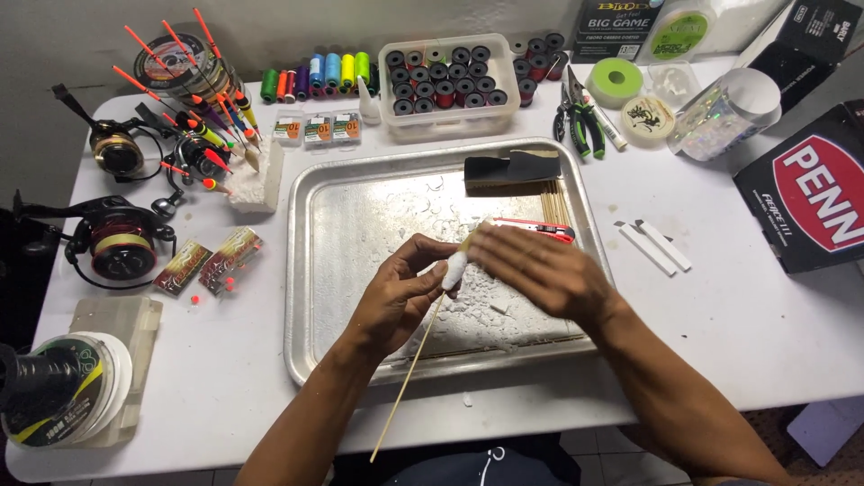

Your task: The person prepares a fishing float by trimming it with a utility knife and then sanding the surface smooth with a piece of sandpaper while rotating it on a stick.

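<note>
Left hand (pixel 396 292) grips a float (pixel 454 268) on a stick (pixel 409 378); right hand (pixel 540 270), blurred, lies flat on it, above a tray (pixel 306 270) on a white table (pixel 720 315).

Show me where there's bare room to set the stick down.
Bare table between the metal tray and plastic case; more right of the tray, below the two white strips. Crowded along the back edge and around the reels.

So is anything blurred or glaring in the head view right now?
Head view: the right hand is smeared by motion blur; the left hand, the white foam piece and the stick are sharp; the metal tray shows soft glare, with no hard shadows on the table.
</note>
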